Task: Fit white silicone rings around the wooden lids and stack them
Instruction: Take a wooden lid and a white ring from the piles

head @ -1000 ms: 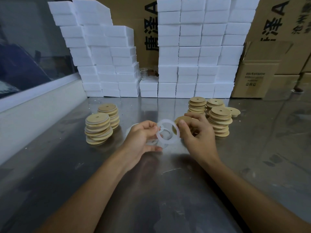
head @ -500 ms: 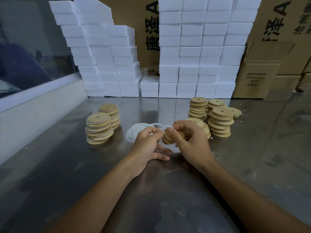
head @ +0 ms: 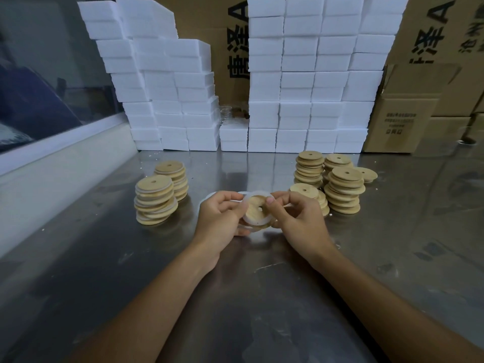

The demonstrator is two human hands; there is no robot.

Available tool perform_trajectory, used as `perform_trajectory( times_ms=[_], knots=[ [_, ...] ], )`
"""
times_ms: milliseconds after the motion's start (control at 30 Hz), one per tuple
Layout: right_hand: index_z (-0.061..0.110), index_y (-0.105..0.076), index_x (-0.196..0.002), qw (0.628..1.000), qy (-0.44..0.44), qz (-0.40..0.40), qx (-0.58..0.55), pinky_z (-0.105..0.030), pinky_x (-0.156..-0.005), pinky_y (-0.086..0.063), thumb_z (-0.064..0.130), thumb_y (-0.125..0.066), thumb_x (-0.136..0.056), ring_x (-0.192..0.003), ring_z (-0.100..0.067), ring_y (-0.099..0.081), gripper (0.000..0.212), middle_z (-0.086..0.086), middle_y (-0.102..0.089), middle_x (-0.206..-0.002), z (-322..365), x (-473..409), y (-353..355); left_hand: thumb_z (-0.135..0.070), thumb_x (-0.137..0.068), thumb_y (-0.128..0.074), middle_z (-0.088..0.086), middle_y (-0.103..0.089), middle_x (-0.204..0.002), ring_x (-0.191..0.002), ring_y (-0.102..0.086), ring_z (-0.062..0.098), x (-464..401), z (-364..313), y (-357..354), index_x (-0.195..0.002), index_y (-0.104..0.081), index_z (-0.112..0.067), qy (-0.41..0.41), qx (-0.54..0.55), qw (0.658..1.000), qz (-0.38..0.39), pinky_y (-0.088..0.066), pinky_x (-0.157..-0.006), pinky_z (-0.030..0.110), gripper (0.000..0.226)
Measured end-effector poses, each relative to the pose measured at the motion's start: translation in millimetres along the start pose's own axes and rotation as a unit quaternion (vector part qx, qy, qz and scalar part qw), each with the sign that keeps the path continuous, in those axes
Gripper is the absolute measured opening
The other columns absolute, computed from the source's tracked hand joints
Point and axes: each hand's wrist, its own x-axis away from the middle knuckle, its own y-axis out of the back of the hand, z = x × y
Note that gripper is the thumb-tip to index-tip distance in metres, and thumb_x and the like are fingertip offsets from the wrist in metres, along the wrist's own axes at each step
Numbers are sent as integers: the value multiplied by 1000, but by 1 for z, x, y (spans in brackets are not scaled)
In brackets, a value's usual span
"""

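Both hands, left [head: 218, 218] and right [head: 296, 218], pinching one ringed lid [head: 258, 209]; two stacks left [head: 154, 203], four right [head: 344, 191].

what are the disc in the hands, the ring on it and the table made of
Disc: looks like unpainted wood or bamboo, matte tan with faint grain. Ring: seems soft silicone or rubber, milky white and slightly see-through. Table: apparently stainless steel, grey and shiny, mirroring the white blocks behind.

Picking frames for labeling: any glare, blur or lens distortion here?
Head view: sharp at the hands; the steel table throws soft glare and mirrors the white boxes; wide-angle bending bows the box stacks and the window ledge; corners darken.
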Motion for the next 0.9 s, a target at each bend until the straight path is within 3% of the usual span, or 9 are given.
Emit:
perform_trajectory(
  times_ms=[200, 500, 900],
  knots=[
    [5, -66, -86, 998, -34, 6, 47, -48, -68, -60, 24, -71, -89, -69, -22, -71, 20, -5, -72, -84, -3, -1, 1, -5, -87, -70, -2, -71, -89, -78, -72, 16, -2, 5, 2, -87, -69, -26, -92, -85, 992, -16, -59, -55, 29, 22],
    [15, -66, -85, 996, 40, -9, 74, -43, -64, -60, 17, -70, -90, -79, -10, -70, 6, 7, -70, -81, -3, 0, 0, -6, -82, -72, -1, -71, -82, -71, -71, 21, -4, 7, 2, -76, -65, -27, -160, -153, 975, -9, -60, -63, 50, 23],
    [13, -71, -90, 986, 120, -2, 114, -40, -70, -60, 17, -68, -92, -88, -3, -70, 4, 12, -72, -86, -5, 2, 2, -10, -85, -72, 1, -71, -76, -70, -71, 22, -3, 6, 1, -74, -66, -19, -186, -152, 971, -10, -59, -66, 52, 14]
  ],
)
